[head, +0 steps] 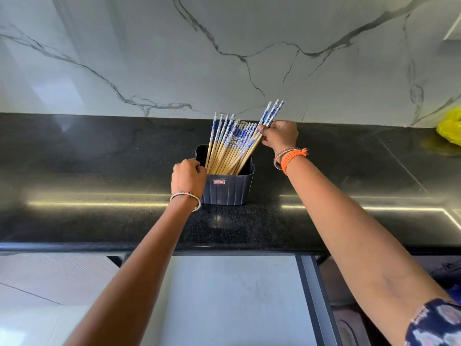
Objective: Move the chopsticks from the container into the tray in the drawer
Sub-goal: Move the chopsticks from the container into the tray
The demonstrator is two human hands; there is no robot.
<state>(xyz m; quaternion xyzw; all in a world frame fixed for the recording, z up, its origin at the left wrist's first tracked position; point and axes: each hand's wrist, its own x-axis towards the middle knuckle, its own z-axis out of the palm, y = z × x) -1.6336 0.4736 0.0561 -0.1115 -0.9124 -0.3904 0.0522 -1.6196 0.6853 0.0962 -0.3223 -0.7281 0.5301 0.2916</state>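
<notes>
A dark blue-grey plastic container stands on the black counter, holding several wooden chopsticks with blue-and-white patterned tops that fan out to the right. My left hand grips the container's left rim. My right hand is closed around a few chopsticks at the right of the bunch, their tops sticking up past my fingers and their lower ends still inside the container. Below the counter edge lies a pale grey flat surface with a dark frame on its right; I cannot tell whether it is the drawer or its tray.
The black granite counter runs the full width, backed by a white marble wall. A yellow plastic bag lies at the far right of the counter. Pale floor tiles show at the lower left.
</notes>
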